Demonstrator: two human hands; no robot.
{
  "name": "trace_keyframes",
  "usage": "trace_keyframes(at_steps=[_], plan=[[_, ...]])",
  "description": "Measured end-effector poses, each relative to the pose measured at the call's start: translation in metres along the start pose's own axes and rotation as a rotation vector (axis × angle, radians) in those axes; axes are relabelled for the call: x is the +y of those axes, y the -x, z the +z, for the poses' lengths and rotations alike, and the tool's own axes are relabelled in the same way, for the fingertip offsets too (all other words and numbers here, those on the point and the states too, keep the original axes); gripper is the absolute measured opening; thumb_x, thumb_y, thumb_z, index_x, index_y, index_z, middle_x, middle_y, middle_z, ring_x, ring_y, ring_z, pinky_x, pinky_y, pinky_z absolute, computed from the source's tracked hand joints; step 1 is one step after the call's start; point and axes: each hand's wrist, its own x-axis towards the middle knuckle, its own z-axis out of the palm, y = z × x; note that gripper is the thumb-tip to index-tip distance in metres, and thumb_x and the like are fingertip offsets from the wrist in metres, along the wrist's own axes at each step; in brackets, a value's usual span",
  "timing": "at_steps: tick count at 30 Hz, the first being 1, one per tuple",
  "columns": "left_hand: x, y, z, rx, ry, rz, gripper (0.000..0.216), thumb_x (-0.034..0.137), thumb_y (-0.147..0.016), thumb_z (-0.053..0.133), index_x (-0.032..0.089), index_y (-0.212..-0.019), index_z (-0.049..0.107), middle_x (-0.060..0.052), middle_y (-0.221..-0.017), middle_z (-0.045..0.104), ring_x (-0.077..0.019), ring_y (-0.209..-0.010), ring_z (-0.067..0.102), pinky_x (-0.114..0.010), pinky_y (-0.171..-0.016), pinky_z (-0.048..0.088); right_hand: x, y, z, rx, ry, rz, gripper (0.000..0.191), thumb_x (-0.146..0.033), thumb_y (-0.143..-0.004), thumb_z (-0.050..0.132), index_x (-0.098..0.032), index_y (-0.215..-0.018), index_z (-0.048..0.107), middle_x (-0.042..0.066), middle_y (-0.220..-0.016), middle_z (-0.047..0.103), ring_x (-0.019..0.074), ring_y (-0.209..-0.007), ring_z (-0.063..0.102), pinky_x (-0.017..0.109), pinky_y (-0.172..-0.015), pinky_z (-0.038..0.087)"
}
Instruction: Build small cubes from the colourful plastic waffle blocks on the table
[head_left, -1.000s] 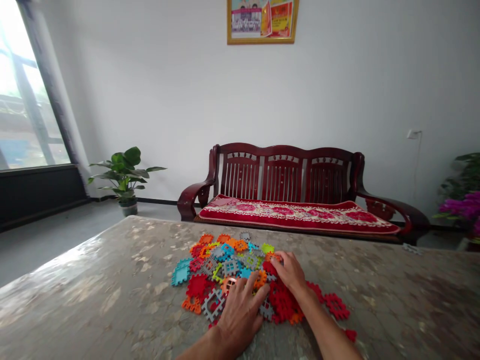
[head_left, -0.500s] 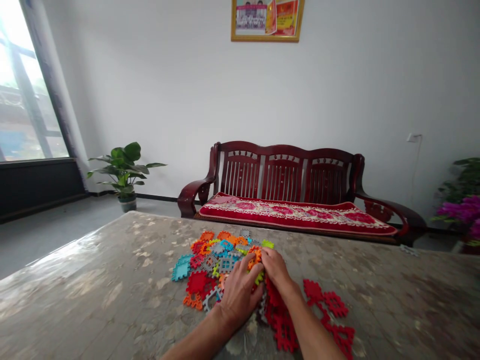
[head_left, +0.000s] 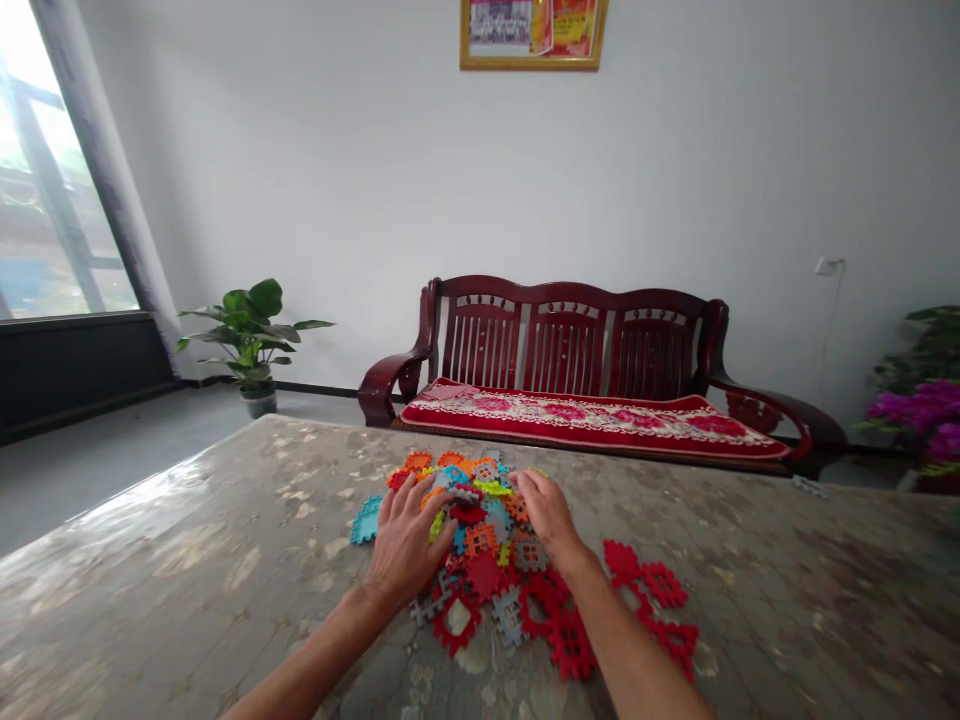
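A heap of interlocking plastic tiles with notched edges, in red, orange, grey, blue and lime, lies on the table. Over its left side rests my left hand (head_left: 409,535), fingers spread on top of the tiles. A turquoise tile (head_left: 366,521) shows just left of that hand. My right hand (head_left: 548,512) is at the heap's right edge with its fingers drawn together; what they hold, if anything, is hidden. Close to its fingertips are a lime tile (head_left: 493,488) and a grey window tile (head_left: 486,470). Nearer me lie a red tile with a round hole (head_left: 474,628) and a grey tile (head_left: 511,614).
Several red tiles (head_left: 663,584) form a separate group right of my right forearm. A grey tile (head_left: 810,487) lies by the table's far right edge. Beyond the patterned table (head_left: 187,560) stands a dark red wooden bench (head_left: 570,345). A potted plant (head_left: 255,335) is at the left.
My left hand has moved left and its fingers have spread. My right hand has shifted slightly up and away from it. The tiles between them are now uncovered and rearranged.
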Motion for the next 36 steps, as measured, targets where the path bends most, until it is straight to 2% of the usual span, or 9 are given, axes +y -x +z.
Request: trace_keyframes(at_steps=[3, 7, 10, 13, 16, 23, 27, 30, 36], plan=[[0.022, 0.013, -0.007, -0.063, 0.020, 0.103, 0.033, 0.032, -0.087, 0.053, 0.034, -0.118, 0.063, -0.002, -0.139, 0.052, -0.0290, -0.138, 0.032, -0.058, -0.116, 0.019, 0.036, 0.017, -0.049, 0.054, 0.213, 0.058, 0.045, -0.040, -0.090, 0.031, -0.019, -0.105, 0.068, 0.007, -0.112, 0.069, 0.0198, -0.109, 0.060, 0.029, -0.096, 0.043], [0.066, 0.036, -0.001, -0.312, 0.191, 0.342, 0.042, 0.035, -0.085, 0.056, 0.035, -0.127, 0.057, -0.001, -0.147, 0.045, -0.0270, -0.143, 0.023, -0.051, -0.118, 0.018, 0.083, 0.049, -0.104, 0.120, 0.576, 0.132, 0.046, -0.035, -0.090, 0.033, -0.019, -0.117, 0.066, 0.009, -0.124, 0.064, 0.0208, -0.120, 0.054, 0.033, -0.106, 0.035], [0.098, 0.051, 0.015, -0.509, 0.280, 0.380, 0.075, 0.056, -0.072, 0.066, 0.037, -0.141, 0.042, -0.004, -0.156, 0.030, -0.0309, -0.145, 0.019, -0.053, -0.117, 0.018, 0.106, 0.073, -0.123, 0.124, 0.780, 0.220, 0.047, -0.038, -0.090, 0.035, -0.020, -0.124, 0.063, 0.010, -0.132, 0.059, 0.0251, -0.124, 0.050, 0.039, -0.108, 0.032], [0.121, 0.055, 0.032, -0.655, 0.256, 0.304, 0.089, 0.066, -0.069, 0.064, 0.037, -0.147, 0.032, -0.009, -0.160, 0.020, -0.0359, -0.146, 0.013, -0.059, -0.115, 0.017, 0.115, 0.088, -0.122, 0.083, 0.835, 0.228, 0.048, -0.039, -0.092, 0.034, -0.020, -0.128, 0.061, 0.010, -0.137, 0.055, 0.0260, -0.127, 0.047, 0.041, -0.109, 0.031], [0.131, 0.051, 0.044, -0.689, 0.195, 0.208, 0.083, 0.065, -0.074, 0.060, 0.032, -0.146, 0.037, -0.012, -0.159, 0.024, -0.0362, -0.146, 0.015, -0.059, -0.114, 0.017, 0.111, 0.092, -0.111, 0.065, 0.799, 0.193, 0.047, -0.038, -0.093, 0.033, -0.023, -0.128, 0.060, 0.007, -0.139, 0.054, 0.0244, -0.129, 0.046, 0.041, -0.109, 0.030], [0.140, 0.047, 0.044, -0.576, 0.212, 0.184, 0.058, 0.050, -0.080, 0.059, 0.025, -0.132, 0.051, -0.009, -0.146, 0.045, -0.0287, -0.134, 0.036, -0.048, -0.114, 0.025, 0.092, 0.095, -0.096, 0.066, 0.757, 0.135, 0.040, -0.034, -0.090, 0.041, -0.027, -0.124, 0.062, 0.003, -0.133, 0.059, 0.0233, -0.119, 0.051, 0.037, -0.104, 0.034], [0.145, 0.043, 0.038, -0.580, 0.252, 0.151, 0.047, 0.041, -0.078, 0.060, 0.022, -0.120, 0.054, -0.007, -0.127, 0.057, -0.0259, -0.118, 0.047, -0.041, -0.104, 0.036, 0.087, 0.096, -0.097, 0.067, 0.766, 0.134, 0.040, -0.030, -0.089, 0.043, -0.026, -0.123, 0.062, 0.004, -0.129, 0.061, 0.0240, -0.115, 0.053, 0.036, -0.100, 0.037], [0.146, 0.039, 0.039, -0.592, 0.262, 0.141, 0.038, 0.037, -0.076, 0.061, 0.022, -0.110, 0.054, -0.006, -0.115, 0.060, -0.0242, -0.109, 0.050, -0.038, -0.097, 0.039, 0.088, 0.096, -0.098, 0.075, 0.761, 0.143, 0.040, -0.029, -0.089, 0.042, -0.027, -0.123, 0.062, 0.004, -0.127, 0.062, 0.0242, -0.115, 0.053, 0.036, -0.098, 0.039], [0.144, 0.041, 0.047, -0.552, 0.328, 0.156, 0.028, 0.027, -0.078, 0.057, 0.024, -0.106, 0.052, -0.004, -0.109, 0.062, -0.0210, -0.104, 0.050, -0.033, -0.094, 0.041, 0.099, 0.094, -0.100, 0.104, 0.640, 0.125, 0.042, -0.028, -0.090, 0.035, -0.021, -0.121, 0.063, 0.006, -0.126, 0.062, 0.0216, -0.117, 0.054, 0.034, -0.104, 0.036]])
